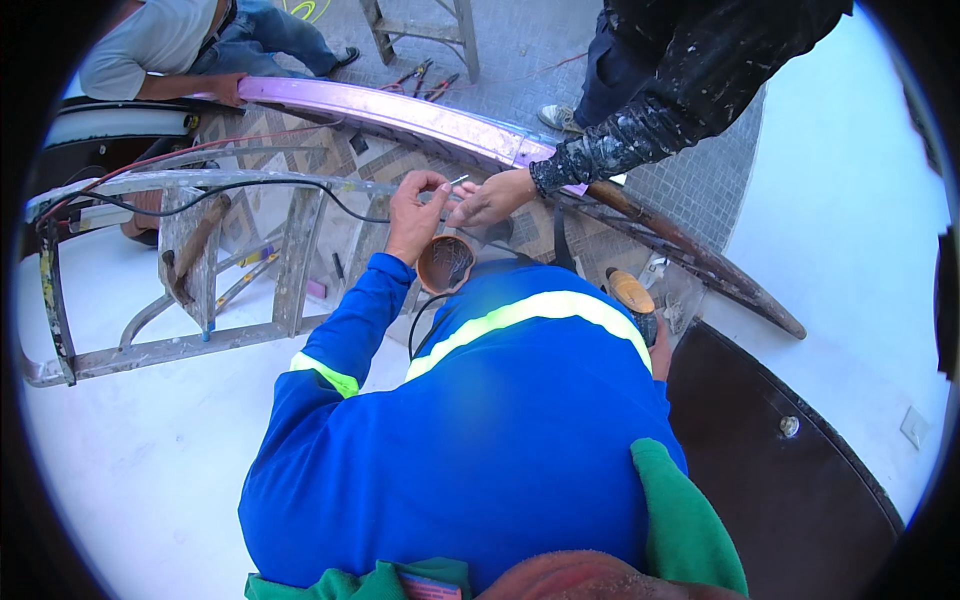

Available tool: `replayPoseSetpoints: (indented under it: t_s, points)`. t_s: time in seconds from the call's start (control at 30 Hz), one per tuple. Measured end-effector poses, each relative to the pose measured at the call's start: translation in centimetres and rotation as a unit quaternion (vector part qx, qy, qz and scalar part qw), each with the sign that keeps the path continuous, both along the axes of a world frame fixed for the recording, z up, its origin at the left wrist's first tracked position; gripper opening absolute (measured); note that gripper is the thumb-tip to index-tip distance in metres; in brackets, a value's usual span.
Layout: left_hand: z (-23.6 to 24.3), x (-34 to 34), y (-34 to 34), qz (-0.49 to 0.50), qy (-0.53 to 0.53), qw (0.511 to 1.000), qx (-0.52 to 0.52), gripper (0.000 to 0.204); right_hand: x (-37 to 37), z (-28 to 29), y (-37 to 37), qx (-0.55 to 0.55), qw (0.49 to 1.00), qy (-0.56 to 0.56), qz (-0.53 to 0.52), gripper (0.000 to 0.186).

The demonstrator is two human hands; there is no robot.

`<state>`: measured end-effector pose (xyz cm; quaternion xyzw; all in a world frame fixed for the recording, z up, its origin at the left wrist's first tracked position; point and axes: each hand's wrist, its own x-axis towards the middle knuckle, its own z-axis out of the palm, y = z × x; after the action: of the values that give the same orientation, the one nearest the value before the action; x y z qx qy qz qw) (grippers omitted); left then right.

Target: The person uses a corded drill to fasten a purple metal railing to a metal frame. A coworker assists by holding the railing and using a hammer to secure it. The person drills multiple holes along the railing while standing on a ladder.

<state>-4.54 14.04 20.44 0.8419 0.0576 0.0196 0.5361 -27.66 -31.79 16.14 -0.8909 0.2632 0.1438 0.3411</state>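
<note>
In front of my body my left hand (415, 215) is raised, thumb and fingertips pinched on a small thin light-coloured pin (460, 180), maybe a screw. Right beside it is a co-worker's hand (492, 199), palm up, fingers pointing at mine. Below them an orange-brown tub (445, 265) holds dark small pieces that I cannot make out. Low at my right side, my right hand (660, 352) is mostly hidden by my body; it is closed at the dark lower part of a yellow-and-black power tool (631, 290).
On the left lies a paint-spotted stepladder (300, 250), with a black cable (250, 185) across it. A long pinkish metal profile (380, 103) runs ahead; another person's hand (228, 90) holds its left end. Pliers (440, 88) lie on the paving near a second ladder (425, 28).
</note>
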Motion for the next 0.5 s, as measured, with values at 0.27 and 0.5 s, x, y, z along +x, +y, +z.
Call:
replayPoseSetpoints:
  t_s: [0.27,0.5]
  points:
    - [1.2,1.7,-0.7,-0.023,-0.045,0.997,0.056,0.010,-0.3,-1.7,0.0,0.021,0.998,-0.054,-0.030,0.076]
    - [1.0,3.8,-1.8,0.004,-0.023,0.999,-0.046,0.010,0.6,0.4,1.0,-0.003,0.999,-0.033,-0.027,0.080]
